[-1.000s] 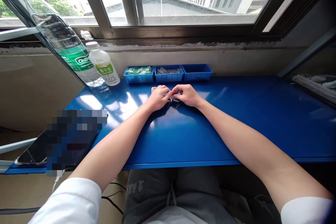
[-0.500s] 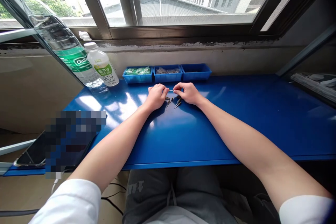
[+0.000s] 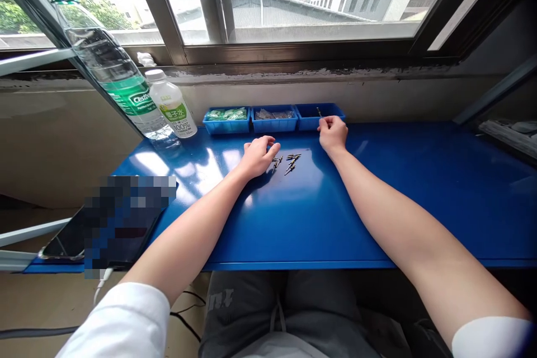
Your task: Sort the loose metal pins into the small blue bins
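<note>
My right hand (image 3: 334,133) is closed in a pinch on a small thin metal piece (image 3: 319,112), dark with a brassy tint, held up at the front edge of the right blue bin (image 3: 308,122). Its exact kind is too small to make out. Resting on the table, my left hand (image 3: 260,155) has thumb and fingers apart and holds nothing. Just right of its thumb lie two small groups of similar metal pieces (image 3: 292,162), several in all, pointing in mixed directions.
The left bin (image 3: 226,125) holds green packets, and the middle bin (image 3: 274,124) clear bags. A coconut-water bottle (image 3: 176,112) and a large water bottle (image 3: 126,89) stand at the back left. A blurred dark device (image 3: 130,224) lies on the blue table (image 3: 302,235) at left.
My right hand has moved away from my left, up and right to the right bin, carrying a metal piece. My left hand's fingers have parted from the piece. The view has shifted slightly.
</note>
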Motion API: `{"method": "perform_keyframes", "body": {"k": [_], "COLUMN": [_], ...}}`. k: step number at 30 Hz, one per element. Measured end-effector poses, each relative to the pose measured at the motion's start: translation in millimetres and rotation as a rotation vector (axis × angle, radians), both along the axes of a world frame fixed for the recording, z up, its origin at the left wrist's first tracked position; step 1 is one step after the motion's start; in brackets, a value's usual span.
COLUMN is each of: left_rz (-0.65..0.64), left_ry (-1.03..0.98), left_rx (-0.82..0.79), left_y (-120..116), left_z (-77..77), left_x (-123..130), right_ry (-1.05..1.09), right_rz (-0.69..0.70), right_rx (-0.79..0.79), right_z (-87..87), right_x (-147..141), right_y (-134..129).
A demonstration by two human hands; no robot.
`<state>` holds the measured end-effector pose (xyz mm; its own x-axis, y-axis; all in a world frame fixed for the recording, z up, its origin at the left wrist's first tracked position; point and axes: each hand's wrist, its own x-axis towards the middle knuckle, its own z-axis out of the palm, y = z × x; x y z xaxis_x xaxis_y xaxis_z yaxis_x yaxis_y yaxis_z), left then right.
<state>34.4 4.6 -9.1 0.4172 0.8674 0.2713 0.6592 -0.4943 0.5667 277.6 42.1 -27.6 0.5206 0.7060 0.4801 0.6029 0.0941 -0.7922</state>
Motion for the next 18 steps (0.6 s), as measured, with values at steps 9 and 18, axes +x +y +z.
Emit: {"method": "perform_keyframes", "body": {"k": [9, 18], "left_rz": [-0.014, -0.017], "left_ry": [0.048, 0.076], "left_rx": [0.009, 0.004], "left_y": [-0.9, -2.8], "left_z": [1.4, 4.2], "left_x": [0.6, 0.3], "right_ry": [0.053, 0.193], "right_rz": [-0.098, 0.005], "right_rx": [-0.047, 0.010], "right_z": [-8.6, -5.9], "right_x": [11.5, 9.0], "right_y": [6.1, 4.1]}}
